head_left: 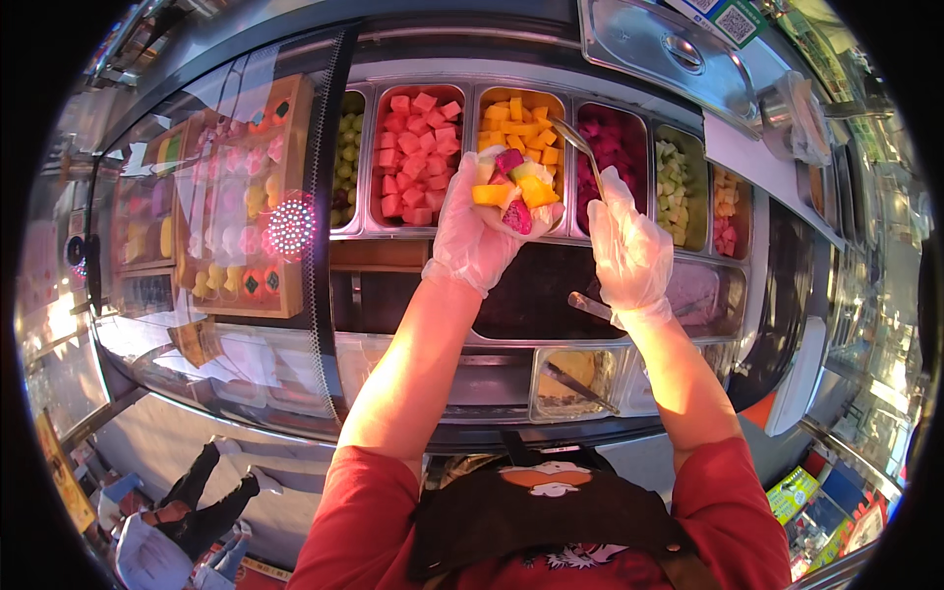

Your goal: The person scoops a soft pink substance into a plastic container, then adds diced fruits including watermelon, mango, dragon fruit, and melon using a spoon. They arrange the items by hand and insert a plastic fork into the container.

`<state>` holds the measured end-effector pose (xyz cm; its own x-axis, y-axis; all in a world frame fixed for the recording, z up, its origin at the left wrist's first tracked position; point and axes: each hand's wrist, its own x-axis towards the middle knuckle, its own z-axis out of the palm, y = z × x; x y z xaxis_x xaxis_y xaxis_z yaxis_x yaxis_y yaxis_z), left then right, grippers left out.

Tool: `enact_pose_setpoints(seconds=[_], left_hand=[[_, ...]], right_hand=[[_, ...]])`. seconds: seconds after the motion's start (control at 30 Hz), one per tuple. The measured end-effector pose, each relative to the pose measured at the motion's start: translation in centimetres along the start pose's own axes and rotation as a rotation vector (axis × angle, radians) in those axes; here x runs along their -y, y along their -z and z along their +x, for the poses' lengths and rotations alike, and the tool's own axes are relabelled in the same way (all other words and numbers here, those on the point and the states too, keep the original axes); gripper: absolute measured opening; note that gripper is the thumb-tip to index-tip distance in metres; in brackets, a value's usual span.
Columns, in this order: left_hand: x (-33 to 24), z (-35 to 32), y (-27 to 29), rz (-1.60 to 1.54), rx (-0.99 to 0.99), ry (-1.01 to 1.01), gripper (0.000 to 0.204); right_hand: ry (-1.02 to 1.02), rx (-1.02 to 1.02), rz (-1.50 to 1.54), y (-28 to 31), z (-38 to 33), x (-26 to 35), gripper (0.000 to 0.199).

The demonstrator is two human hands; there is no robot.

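Note:
My left hand [475, 228], in a clear plastic glove, is cupped around a portion of cut fruit [515, 187]. Yellow mango-like cubes and magenta dragon-fruit-like pieces show on top; whatever lies under them is hidden by my fingers. My right hand [629, 241], gloved too, grips the handle of a metal spoon [578, 141]. The spoon's far end reaches the right edge of the tray of yellow cubes [516, 116]. Left of that stands a metal tray of red watermelon-like cubes [418, 157]; to its right is one of dark magenta pieces [610, 138], partly behind my right hand.
Green grapes [346, 162] fill a tray at the left; pale green cubes [675, 187] and mixed orange and pink pieces [726, 206] are at the right. A steel lid [669, 59] lies at the back. Pastries sit in a wooden box [295, 197] under glass. A person [162, 551] is lower left.

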<state>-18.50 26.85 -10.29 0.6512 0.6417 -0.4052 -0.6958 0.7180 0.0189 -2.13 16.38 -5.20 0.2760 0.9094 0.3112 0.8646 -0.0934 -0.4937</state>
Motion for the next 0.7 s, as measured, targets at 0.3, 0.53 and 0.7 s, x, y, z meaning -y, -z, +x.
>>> enact_pose_setpoints(seconds=[0.3, 0.53, 0.7], left_hand=[[-0.9, -7.1, 5.1, 0.091, -0.053, -0.070, 0.058], [-2.0, -9.5, 8.1, 0.068, -0.227, -0.113, 0.066], [-3.2, -9.6, 7.8, 0.086, -0.287, -0.189, 0.066]], right_hand=[[0.370, 0.301, -0.261, -9.2, 8.0, -1.4, 0.022], [0.851, 0.730, -0.177, -23.3, 12.5, 4.0, 0.026], [0.708, 0.667, -0.166, -22.7, 12.8, 4.8, 0.036]])
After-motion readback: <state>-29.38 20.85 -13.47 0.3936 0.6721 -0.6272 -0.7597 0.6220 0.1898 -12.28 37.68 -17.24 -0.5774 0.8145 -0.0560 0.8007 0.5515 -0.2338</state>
